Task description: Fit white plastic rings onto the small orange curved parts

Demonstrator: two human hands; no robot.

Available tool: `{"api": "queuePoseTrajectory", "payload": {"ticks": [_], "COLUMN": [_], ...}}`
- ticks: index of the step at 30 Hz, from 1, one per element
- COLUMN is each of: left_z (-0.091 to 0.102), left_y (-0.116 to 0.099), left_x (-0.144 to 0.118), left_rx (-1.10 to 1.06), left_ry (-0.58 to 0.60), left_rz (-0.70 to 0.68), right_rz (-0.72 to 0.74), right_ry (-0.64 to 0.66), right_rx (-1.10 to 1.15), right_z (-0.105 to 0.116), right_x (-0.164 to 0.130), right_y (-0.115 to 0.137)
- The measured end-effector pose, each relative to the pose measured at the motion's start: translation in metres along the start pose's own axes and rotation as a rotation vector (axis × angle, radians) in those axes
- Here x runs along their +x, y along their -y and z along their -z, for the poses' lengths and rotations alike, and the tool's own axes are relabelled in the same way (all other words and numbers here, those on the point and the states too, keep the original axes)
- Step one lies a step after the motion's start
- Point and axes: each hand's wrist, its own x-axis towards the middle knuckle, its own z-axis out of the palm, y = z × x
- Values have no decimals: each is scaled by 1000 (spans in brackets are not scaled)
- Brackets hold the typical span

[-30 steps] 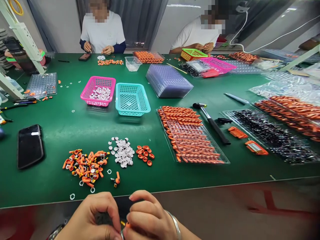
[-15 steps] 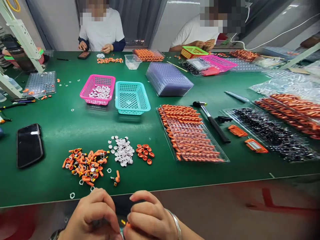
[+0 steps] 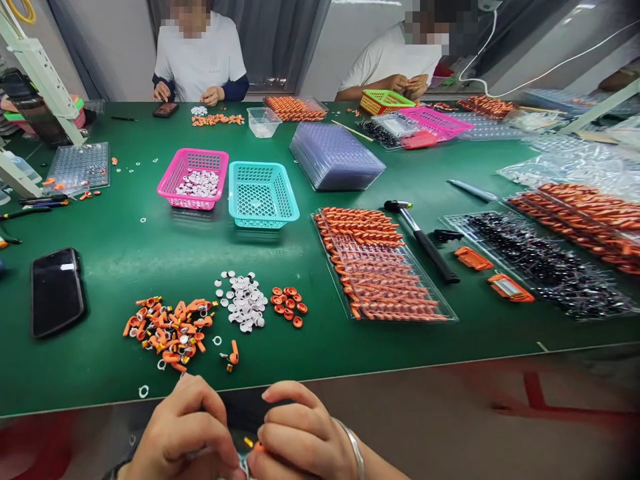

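At the table's front edge, my right hand (image 3: 305,433) is closed on a small orange earbud shell (image 3: 259,447), with a gold-coloured bit showing beside it. My left hand (image 3: 185,427) meets it in a pinch, and a pale scrap shows between the fingertips; what the left fingers hold is mostly hidden. Just beyond lie a pile of orange earbud shells (image 3: 173,330) with gold bits and a single earbud shell (image 3: 233,353). White round caps (image 3: 246,303) and orange round caps (image 3: 289,305) are heaped behind it. White rings (image 3: 144,391) lie scattered near the edge.
Pink basket (image 3: 193,200) with white pieces, turquoise basket (image 3: 263,213), stacked clear trays (image 3: 337,157), orange-filled tray (image 3: 380,267), hammer (image 3: 430,250), tray of black parts (image 3: 540,260) and phone (image 3: 59,293) surround the piles. Two people (image 3: 200,60) sit across the table.
The view has shifted slightly. Both hands stay together at the table edge, with only a tiny movement of the fingers around the earbud shell.
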Motion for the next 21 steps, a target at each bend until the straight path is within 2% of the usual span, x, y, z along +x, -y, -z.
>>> {"api": "queuePoseTrajectory", "payload": {"ticks": [4, 8, 11, 21], "left_z": [1, 1, 2, 3], "left_y": [-2, -2, -3, -4], "left_x": [-2, 2, 8, 14], "left_rx": [-1, -24, -77, -129], "left_ry": [-6, -7, 31, 60], "left_rz": [-11, -7, 11, 78], "right_rz": [-41, -181, -205, -251], "right_ry": [30, 22, 54, 210], "right_rx": [61, 314, 459, 555], "right_z": [0, -4, -5, -10], "right_x": [-5, -11, -11, -15], "right_y": [1, 4, 4, 7]}}
